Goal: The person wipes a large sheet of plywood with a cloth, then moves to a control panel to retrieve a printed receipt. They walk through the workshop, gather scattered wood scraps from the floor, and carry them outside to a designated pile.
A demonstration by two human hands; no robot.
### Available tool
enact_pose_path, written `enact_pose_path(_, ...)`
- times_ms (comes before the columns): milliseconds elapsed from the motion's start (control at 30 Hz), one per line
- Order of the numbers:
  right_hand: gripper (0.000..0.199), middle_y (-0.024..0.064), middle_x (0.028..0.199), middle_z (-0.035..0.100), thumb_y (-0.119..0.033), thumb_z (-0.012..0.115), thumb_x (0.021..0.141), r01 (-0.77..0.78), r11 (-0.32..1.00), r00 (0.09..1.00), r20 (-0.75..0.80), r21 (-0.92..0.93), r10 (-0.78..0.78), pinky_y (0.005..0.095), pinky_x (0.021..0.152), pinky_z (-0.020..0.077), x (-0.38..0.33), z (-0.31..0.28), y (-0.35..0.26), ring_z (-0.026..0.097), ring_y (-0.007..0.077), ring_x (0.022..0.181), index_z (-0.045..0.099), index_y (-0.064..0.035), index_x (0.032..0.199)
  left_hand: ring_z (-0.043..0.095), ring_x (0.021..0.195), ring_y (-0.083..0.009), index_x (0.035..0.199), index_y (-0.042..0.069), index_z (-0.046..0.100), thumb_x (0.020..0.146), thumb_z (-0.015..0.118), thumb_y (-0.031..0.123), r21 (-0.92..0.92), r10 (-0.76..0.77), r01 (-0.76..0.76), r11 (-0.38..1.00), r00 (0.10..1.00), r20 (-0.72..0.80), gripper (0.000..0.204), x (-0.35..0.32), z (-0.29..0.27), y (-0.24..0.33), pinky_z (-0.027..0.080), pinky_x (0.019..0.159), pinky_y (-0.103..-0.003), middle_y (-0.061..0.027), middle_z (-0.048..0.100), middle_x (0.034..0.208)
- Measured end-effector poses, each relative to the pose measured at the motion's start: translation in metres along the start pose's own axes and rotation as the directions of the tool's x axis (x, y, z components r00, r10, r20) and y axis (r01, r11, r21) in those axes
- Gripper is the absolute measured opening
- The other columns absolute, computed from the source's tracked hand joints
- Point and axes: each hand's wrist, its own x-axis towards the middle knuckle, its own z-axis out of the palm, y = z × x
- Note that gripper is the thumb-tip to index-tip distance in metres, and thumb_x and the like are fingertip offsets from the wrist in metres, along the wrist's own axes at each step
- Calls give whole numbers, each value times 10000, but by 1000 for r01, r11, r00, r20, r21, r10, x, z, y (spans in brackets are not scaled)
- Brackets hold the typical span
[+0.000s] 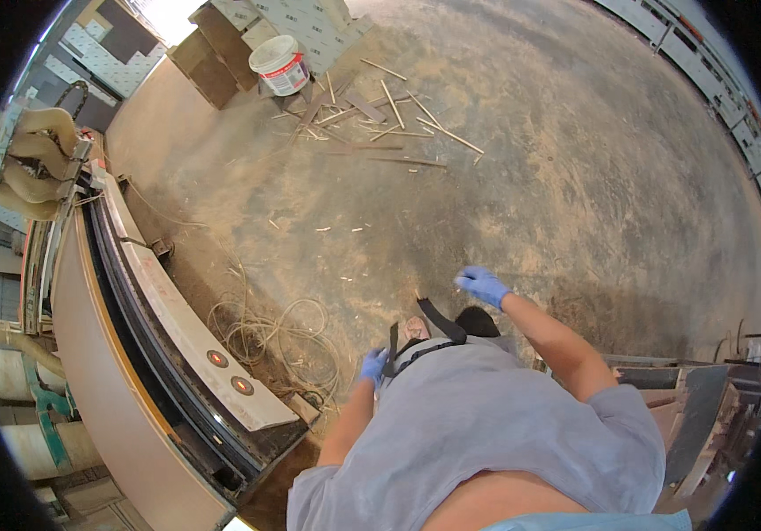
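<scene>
The floor [593, 168] here is bare and grey-brown, smeared with pale dust in wide patches. Over by the white bucket with red on its side [286, 81] there's a messy scatter — thin pale sticks [393, 103] lying every which way, with flat brown strips [364, 107] among them. A few small light chips [324, 229] lie apart, nearer me, and a pale cord [261, 334] sprawls in loose, tangled loops beside the long machine [163, 292].
</scene>
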Motion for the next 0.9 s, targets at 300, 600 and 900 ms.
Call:
enact_pose_path(300,358,208,914,645,-313,562,766,-693,708,720,-119,-133,683,402,768,465,13,-86,254,607,339,828,646,4,912,614,970,-262,1131,45,584,865,613,295,374,326,-289,881,945,-37,366,166,-37,240,465,854,-350,-169,643,1047)
enact_pose_path(600,266,42,808,607,-247,636,829,-483,867,846,-190,123,498,283,595,432,285,-249,195,526,123,690,643,-19,966,613,983,-294,1133,91,588,860,585,374,377,153,-114,919,985,-75,394,259,15,350,466,859,-377,-165,643,1049)
enact_pose_path(900,281,77,774,635,-292,596,826,-197,980,950,-248,-16,187,318,654,467,528,-272,-29,560,164,682,656,-30,905,616,929,-249,1088,58,606,873,591,383,122,74,-68,990,996,-44,390,365,-33,462,458,847,-351,-142,657,1007)
